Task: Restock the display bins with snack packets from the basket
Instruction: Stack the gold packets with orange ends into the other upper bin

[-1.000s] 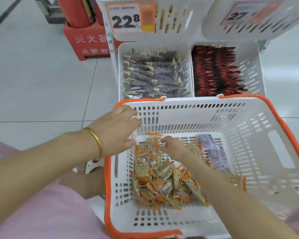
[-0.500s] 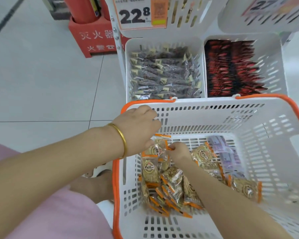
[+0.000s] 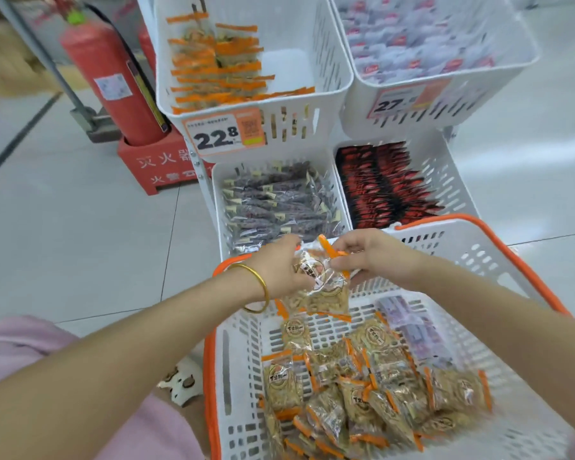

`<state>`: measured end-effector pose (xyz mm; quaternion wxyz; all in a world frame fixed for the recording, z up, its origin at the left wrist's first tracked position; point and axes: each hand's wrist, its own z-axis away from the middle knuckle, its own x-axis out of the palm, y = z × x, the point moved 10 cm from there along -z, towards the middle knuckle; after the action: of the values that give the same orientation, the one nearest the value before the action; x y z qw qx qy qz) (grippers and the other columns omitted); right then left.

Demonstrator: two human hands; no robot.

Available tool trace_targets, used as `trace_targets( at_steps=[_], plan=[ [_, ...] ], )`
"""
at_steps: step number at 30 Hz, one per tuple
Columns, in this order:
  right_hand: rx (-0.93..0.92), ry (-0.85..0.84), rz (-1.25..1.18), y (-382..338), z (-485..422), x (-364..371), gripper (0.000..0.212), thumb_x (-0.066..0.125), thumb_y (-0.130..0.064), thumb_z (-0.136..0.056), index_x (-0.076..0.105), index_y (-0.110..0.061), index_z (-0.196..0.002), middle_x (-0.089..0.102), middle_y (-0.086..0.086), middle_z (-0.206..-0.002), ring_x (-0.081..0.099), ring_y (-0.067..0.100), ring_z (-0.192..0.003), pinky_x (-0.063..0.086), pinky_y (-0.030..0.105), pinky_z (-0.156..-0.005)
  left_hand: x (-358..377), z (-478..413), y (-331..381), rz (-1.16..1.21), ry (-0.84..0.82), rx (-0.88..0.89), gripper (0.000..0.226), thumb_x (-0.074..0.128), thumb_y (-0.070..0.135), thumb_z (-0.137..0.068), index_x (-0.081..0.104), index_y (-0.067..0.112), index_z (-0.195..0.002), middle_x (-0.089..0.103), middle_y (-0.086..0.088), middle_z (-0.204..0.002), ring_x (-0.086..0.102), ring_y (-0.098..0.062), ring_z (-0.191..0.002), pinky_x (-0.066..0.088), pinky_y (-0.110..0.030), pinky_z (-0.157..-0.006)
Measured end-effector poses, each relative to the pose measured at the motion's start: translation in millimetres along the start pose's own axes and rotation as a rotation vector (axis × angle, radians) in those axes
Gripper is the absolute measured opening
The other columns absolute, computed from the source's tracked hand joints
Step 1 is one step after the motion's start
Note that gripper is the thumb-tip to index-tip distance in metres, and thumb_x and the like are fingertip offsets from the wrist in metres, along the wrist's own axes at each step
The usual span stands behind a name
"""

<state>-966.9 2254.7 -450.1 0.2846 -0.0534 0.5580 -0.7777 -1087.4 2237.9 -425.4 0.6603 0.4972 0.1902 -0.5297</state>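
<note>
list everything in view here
display bins: four, white, two tiers behind basket
orange-edged packets: many, upper left bin
white-red packets: many, blurred, upper right bin
dark purple packets: many, lower left bin
red-black packets: many, lower right bin
price tags: two, white-orange, upper bins' fronts
basket: one, white, orange rim, front right
loose packets: many, tan-orange, basket floor
purple packets: few, basket's far side
fire extinguisher: one, red, left, in red stand
held packets: small bunch, tan-orange, above basket
bangle: one, gold, left wrist
left hand, right hand: fingers grip held packets
</note>
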Motion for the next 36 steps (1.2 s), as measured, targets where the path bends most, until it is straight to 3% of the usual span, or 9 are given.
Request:
trace_targets(
  at_steps=[4,7,11,15,19,22,27,32,36],
  plan=[
    [-0.006,0.065,-0.027,-7,13,-13,0.016,0.074,-0.015,-0.080,0.060,-0.008,-0.085,0.068,0.007,-0.081,0.064,0.012,-0.069,0.055,0.025,-0.059,-6,0,8,0.049,0.020,0.031,0.026,0.066,0.033,-0.085,0.046,0.016,-0.083,0.043,0.002,-0.080,0.043,-0.012,-0.067,0.032,-0.021,-0.054],
    [-0.004,0.169,-0.069,-5,21,-28,0.015,0.073,-0.015,-0.080,0.060,-0.007,-0.081,0.067,0.001,-0.071,0.062,0.005,-0.059,0.050,0.019,-0.052,-19,1,-1,0.155,0.078,0.010,0.042,0.064,0.026,-0.088,0.029,0.016,-0.066,0.029,0.000,-0.066,0.031,-0.016,-0.059,0.026,-0.027,-0.053],
    [-0.019,0.221,-0.123,-10,30,-46,0.011,0.072,-0.012,-0.080,0.063,-0.009,-0.076,0.066,-0.002,-0.063,0.060,0.008,-0.058,0.050,0.019,-0.051,-37,0,-29,0.393,0.231,-0.113,0.034,0.052,0.027,-0.095,0.032,0.015,-0.071,0.034,-0.003,-0.071,0.041,-0.020,-0.069,0.040,-0.029,-0.059],
    [-0.098,0.200,-0.247,-30,33,-40,0.012,0.073,-0.019,-0.071,0.064,-0.012,-0.074,0.059,0.006,-0.068,0.056,0.014,-0.060,0.054,0.027,-0.053,-20,-3,-26,0.697,0.168,-0.117,0.025,0.049,0.036,-0.095,0.043,0.016,-0.081,0.045,-0.009,-0.081,0.053,-0.030,-0.083,0.046,-0.056,-0.094],
    [-0.200,0.355,-0.219,-48,32,-40,0.013,0.075,-0.011,-0.075,0.062,-0.012,-0.074,0.058,0.013,-0.073,0.062,0.015,-0.062,0.057,0.033,-0.053,-8,-3,7,1.093,0.027,-0.022,0.038,0.040,0.042,-0.098,0.056,0.010,-0.111,0.066,-0.009,-0.102,0.066,-0.025,-0.087,0.056,-0.041,-0.078],
    [-0.267,0.470,-0.147,-58,35,-45,0.015,0.077,-0.015,-0.075,0.062,-0.013,-0.075,0.051,0.015,-0.073,0.056,0.023,-0.064,0.058,0.039,-0.058,-12,2,22,0.903,0.018,0.106,0.046,0.060,0.037,-0.089,0.051,0.004,-0.119,0.064,-0.013,-0.095,0.065,-0.017,-0.074,0.053,-0.028,-0.060],
    [-0.355,0.690,0.144,-75,44,-52,0.021,0.078,-0.030,-0.074,0.061,-0.022,-0.083,0.054,0.010,-0.094,0.052,0.021,-0.074,0.048,0.028,-0.066,-15,2,17,0.767,0.065,0.111,0.056,0.078,0.020,-0.075,0.047,0.014,-0.121,0.064,-0.009,-0.112,0.066,-0.018,-0.094,0.056,-0.032,-0.080],
    [-0.153,0.192,-0.171,-72,17,-38,0.048,0.069,-0.038,-0.076,0.055,-0.022,-0.118,0.065,0.000,-0.109,0.065,0.015,-0.085,0.055,0.029,-0.063,-33,-1,22,0.719,0.063,0.156,0.074,0.076,0.023,-0.077,0.029,0.017,-0.133,0.059,-0.003,-0.119,0.063,-0.017,-0.103,0.053,-0.040,-0.089],
    [-0.117,-0.057,-0.183,-106,6,-33,0.023,0.065,-0.017,-0.080,0.065,-0.014,-0.103,0.070,0.002,-0.085,0.067,0.014,-0.072,0.058,0.028,-0.062,-72,-7,29,0.647,0.100,0.217,0.091,0.077,0.018,-0.075,0.014,0.025,-0.140,0.056,-0.005,-0.120,0.062,-0.019,-0.104,0.054,-0.040,-0.087]
  ],
)
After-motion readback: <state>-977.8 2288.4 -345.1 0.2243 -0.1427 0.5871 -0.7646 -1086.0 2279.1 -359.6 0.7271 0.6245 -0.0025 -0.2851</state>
